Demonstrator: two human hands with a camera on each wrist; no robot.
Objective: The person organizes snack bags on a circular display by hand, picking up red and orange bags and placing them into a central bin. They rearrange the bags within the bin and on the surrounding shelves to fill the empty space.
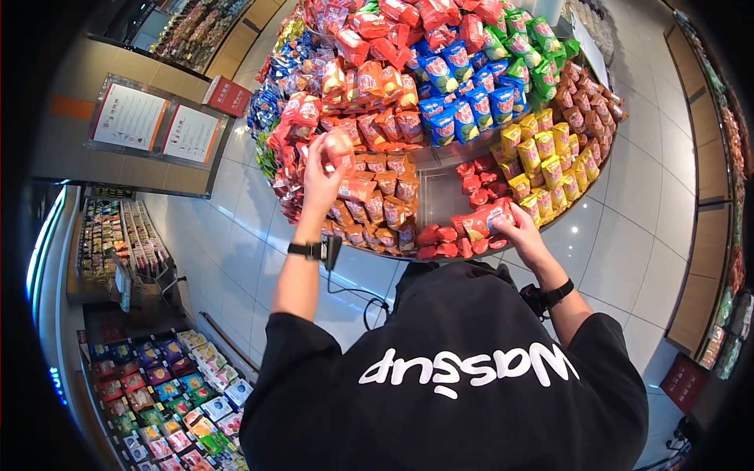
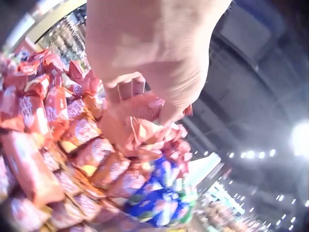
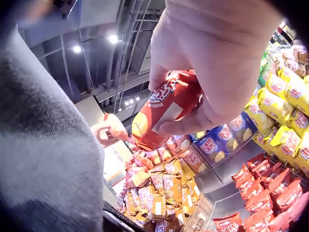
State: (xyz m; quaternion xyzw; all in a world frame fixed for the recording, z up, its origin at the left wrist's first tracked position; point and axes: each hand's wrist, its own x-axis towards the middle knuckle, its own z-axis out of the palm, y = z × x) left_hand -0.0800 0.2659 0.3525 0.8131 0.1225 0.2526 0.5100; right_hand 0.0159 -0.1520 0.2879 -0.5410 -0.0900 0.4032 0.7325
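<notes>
My left hand [image 1: 319, 184] is raised over the left part of a round snack display and grips a reddish packet [image 1: 339, 149]. In the left wrist view its fingers curl round the packet, with part of the wrapper hidden by the hand. Over the display's front edge, my right hand [image 1: 520, 229] holds a red snack packet [image 3: 169, 106] between thumb and fingers. White lettering and a round yellowish picture show on its front. Small red packets [image 1: 471, 184] lie beside and below the right hand, and rows of orange-brown packets [image 1: 385, 182] stand near the left.
Blue packets [image 1: 463, 110] and green packets [image 1: 542, 35] fill the display's far side. Yellow packets [image 1: 551, 169] and brown packets [image 1: 589, 106] line its right. A bare grey tray section [image 1: 436, 196] lies between the hands. Sign boards [image 1: 129, 118] stand at the left.
</notes>
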